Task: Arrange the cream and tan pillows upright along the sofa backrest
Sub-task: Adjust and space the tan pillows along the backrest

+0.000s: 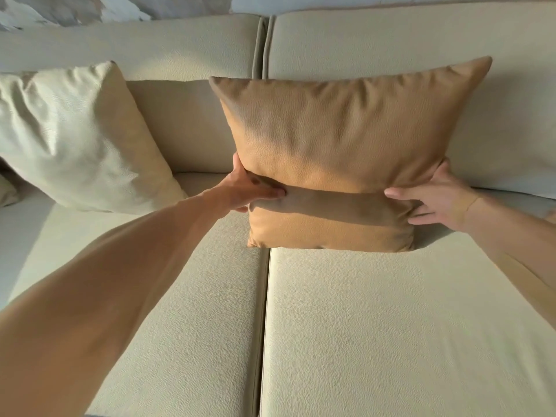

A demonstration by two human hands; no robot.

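A tan pillow [337, 139] stands upright on the sofa seat, leaning against the backrest [391, 40] just right of the cushion seam. My left hand [249, 191] grips its lower left edge, thumb on the front face and the other fingers hidden behind. My right hand [433, 200] grips the lower right edge, thumb across the front. A cream pillow [72, 136] leans upright against the backrest at the left, a hand's width from the tan one.
The cream sofa seat [391, 326] spreads toward me, split by a seam [264, 311] down the middle. Another cushion's corner [6, 191] shows at the far left edge. A patterned wall lies behind the backrest.
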